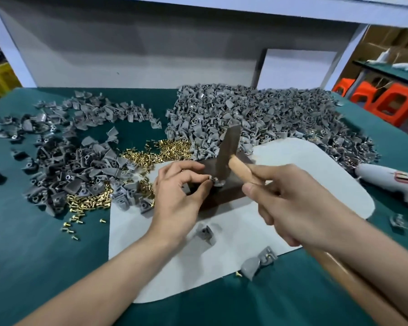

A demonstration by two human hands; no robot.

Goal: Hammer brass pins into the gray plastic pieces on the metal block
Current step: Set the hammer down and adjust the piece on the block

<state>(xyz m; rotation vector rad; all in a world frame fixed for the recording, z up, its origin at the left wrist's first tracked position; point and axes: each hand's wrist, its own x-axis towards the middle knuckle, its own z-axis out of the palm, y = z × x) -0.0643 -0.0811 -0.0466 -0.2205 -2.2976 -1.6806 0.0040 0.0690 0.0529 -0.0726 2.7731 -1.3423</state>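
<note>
Pinched between thumb and forefinger of the left hand [179, 191], a small gray piece [214, 181] sat on the metal block [229, 193], right at the fingertips; whether a pin stood in it was too small to tell. Fingers of the right hand [292, 205] were wrapped round the wooden handle of a hammer [230, 142], its blurred head just above and beyond the pinch. Brass pins [151, 154] lay scattered beyond the left knuckles, a heap of gray pieces [257, 111] behind the hammer head. Near the wrists, two loose gray pieces [205, 232] lay on the white mat [304, 165] under the block.
</note>
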